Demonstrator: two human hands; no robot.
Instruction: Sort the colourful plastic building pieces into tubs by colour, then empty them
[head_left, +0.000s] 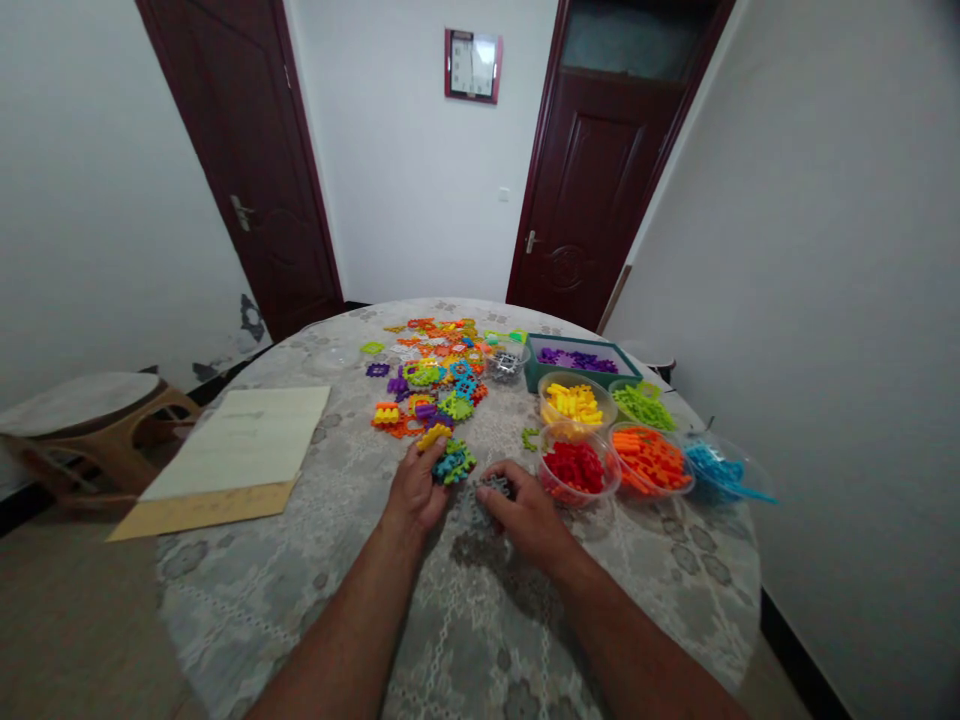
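My left hand point(417, 487) rests on the round table point(337, 560) with its fingers curled round a clump of blue, green and yellow plastic pieces point(451, 460). Just to the right, my right hand point(525, 512) lies on the cloth, its fingers pinched on a small grey piece point(496, 487). A spread of loose coloured plastic pieces point(435, 375) lies beyond both hands, toward the far side of the table.
Clear bowls hold red pieces point(576, 467), orange pieces point(651, 458), yellow pieces point(574, 402), green pieces point(643, 405) and blue pieces point(716, 470). A green tray point(579, 357) holds purple ones. Papers point(240, 440) lie at the left. A wooden stool point(90, 420) stands left of the table.
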